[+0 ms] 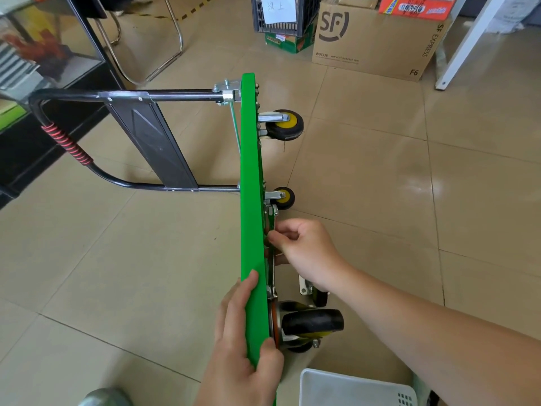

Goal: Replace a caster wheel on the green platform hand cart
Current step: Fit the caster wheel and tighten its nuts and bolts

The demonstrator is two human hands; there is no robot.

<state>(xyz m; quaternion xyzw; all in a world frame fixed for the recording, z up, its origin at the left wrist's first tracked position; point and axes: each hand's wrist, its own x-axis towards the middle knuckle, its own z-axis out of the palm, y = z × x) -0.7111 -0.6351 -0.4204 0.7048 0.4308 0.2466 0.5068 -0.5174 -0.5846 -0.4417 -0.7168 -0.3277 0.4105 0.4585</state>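
The green platform cart (251, 177) stands on its edge on the tiled floor, underside facing right. My left hand (244, 341) grips its near edge. My right hand (304, 250) is closed on a metal wrench (270, 221) held against the underside, just below a small yellow-hubbed caster (283, 197). Another yellow-hubbed caster (285, 124) sits further up. A large black swivel caster (310, 322) is mounted near my left hand. A loose caster (314, 291) lies on the floor behind my right wrist, partly hidden.
The cart's black handle (67, 142) with red wrap lies folded out to the left. A white plastic basket (351, 388) sits at the bottom. A cardboard box (371, 45), a dark crate (281, 16), a chair frame (172, 45) and a white leg (465, 45) stand beyond.
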